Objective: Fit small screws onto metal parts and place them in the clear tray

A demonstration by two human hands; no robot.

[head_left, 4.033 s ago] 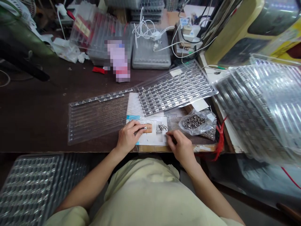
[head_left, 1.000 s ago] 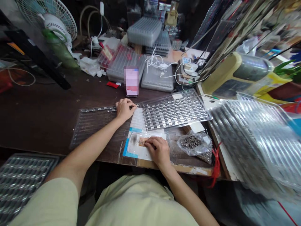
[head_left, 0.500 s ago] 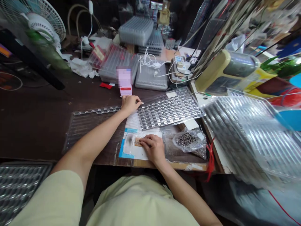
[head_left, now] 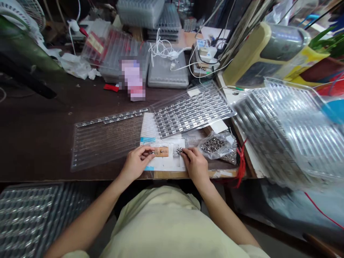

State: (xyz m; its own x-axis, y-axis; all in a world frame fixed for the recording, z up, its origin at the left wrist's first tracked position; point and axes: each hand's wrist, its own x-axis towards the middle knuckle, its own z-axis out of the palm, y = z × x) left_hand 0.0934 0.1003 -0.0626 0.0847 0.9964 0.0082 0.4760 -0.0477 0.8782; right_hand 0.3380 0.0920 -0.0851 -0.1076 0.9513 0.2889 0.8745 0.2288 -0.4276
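Note:
My left hand (head_left: 136, 162) pinches a small shiny metal part (head_left: 152, 152) at the left end of a small tan block (head_left: 162, 152). A dark, round bit of metal sits on the block. My right hand (head_left: 197, 164) has thumb and forefinger closed at a little heap of metal pieces (head_left: 178, 151), just right of the block; the exact piece between those fingertips is too small to make out. Block and heap lie on a white sheet (head_left: 166, 165) with blue tape. Beyond the hands, a clear ribbed tray (head_left: 193, 109) holds rows of metal parts.
A second clear tray (head_left: 107, 143), with parts along its far edge, lies at left. An open plastic bag of metal pieces (head_left: 213, 144) is right of my right hand. Stacked clear trays (head_left: 279, 132) fill the right side. A phone (head_left: 135, 80) stands behind.
My left hand has come back from the filled tray's left edge to the tan block. My right hand has moved right, off the block to the metal heap. The view has shifted downward.

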